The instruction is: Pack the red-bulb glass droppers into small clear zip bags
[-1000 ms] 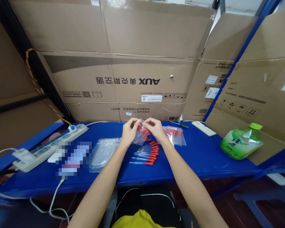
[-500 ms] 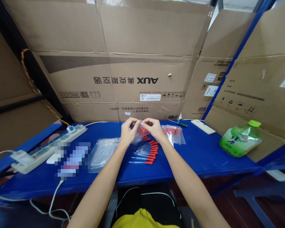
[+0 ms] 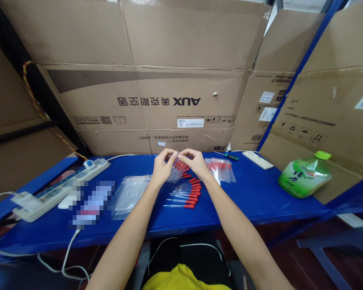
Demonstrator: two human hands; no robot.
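With fingers pinched together, my left hand (image 3: pixel 163 167) and my right hand (image 3: pixel 195 162) meet over the table and grip the top edge of a clear plastic zip bag (image 3: pixel 174 176). Red-capped pieces show through the bag between my hands; its upper edge is largely covered by my fingertips. Just below lie several clear thin droppers with red bulbs (image 3: pixel 193 194), fanned out on the blue surface. Beside my left forearm is a pile of flat clear zip bags (image 3: pixel 131 195). Right of my right hand, more clear bags hold red-bulbed droppers (image 3: pixel 219 166).
A green-handled screwdriver (image 3: pixel 231 157), a white phone-like slab (image 3: pixel 257 160) and a green drink bottle (image 3: pixel 304 177) stand or lie to the right. On the left are a white power strip (image 3: pixel 63 189), cables and a blurred phone (image 3: pixel 93 203). Cardboard walls (image 3: pixel 157 48) enclose the blue table (image 3: pixel 245 201).
The view has shifted very slightly. Both hands keep almost the same pinch on the bag's top edge, and the droppers and other bags stay where they were.
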